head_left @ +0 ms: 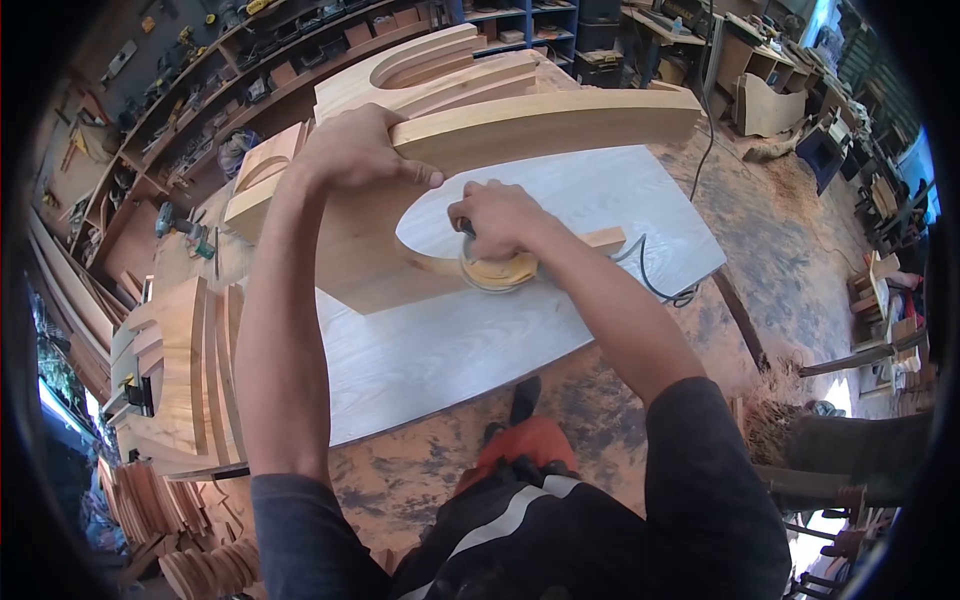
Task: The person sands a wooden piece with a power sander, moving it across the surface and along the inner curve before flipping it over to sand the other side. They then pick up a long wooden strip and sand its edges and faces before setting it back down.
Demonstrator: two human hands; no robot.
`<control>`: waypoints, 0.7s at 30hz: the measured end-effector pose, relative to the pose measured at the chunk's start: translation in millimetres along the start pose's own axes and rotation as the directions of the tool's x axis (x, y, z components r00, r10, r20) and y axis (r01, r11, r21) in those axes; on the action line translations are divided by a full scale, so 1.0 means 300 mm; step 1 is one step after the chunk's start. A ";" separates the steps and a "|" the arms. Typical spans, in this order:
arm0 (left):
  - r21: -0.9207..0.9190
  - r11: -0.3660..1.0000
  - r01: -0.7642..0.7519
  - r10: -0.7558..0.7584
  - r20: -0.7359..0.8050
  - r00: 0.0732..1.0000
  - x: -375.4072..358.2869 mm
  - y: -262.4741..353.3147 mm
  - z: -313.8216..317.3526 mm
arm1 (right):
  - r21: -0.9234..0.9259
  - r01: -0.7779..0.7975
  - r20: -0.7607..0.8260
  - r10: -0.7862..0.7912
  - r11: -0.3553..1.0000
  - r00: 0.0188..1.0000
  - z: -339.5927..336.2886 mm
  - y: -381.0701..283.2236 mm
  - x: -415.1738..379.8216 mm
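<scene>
My right hand (497, 215) is wrapped around the top of a yellow orbital sander (500, 272). The sander's round pad lies against the lower inner curve of a U-shaped wooden piece (365, 240). This piece stands on edge on a pale board (400, 375), its long curved arm reaching to the right. Over the piece's upper left part, my left hand (355, 148) grips the edge, with the thumb on the near side and the fingers partly hidden behind. Much of the sander's body is covered by my right hand.
A dark cord (650, 285) coils at the board's right edge. More shaped wooden pieces (425, 65) lie behind, and others (180, 370) stand at the left. A green drill (190, 230) rests at the far left. Sawdust (790, 200) covers the floor.
</scene>
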State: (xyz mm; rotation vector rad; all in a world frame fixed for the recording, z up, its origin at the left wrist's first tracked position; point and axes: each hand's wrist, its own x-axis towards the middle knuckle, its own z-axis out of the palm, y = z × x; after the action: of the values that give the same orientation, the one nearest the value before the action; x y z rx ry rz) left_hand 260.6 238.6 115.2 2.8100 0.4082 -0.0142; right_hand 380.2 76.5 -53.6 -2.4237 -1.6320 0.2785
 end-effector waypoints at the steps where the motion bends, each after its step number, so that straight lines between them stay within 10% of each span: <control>1: 0.021 1.000 0.004 -0.004 -0.009 1.000 0.001 -0.001 0.001 | -0.060 -0.010 0.087 0.015 0.998 0.996 -0.005 0.010 0.005; 14: 0.085 0.996 0.016 -0.013 -0.035 0.999 -0.010 0.005 0.001 | 0.204 0.073 -0.152 -0.042 0.976 0.987 0.020 -0.002 0.008; 21: 0.043 0.999 0.017 -0.015 -0.046 0.999 -0.022 0.003 -0.001 | -0.056 0.017 0.108 -0.011 0.998 0.994 -0.012 0.033 0.023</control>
State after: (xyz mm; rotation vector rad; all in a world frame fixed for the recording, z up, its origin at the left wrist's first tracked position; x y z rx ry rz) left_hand 254.4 236.1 116.1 2.8544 0.4462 0.0380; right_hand 392.5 78.9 -53.1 -2.4777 -1.7241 0.3719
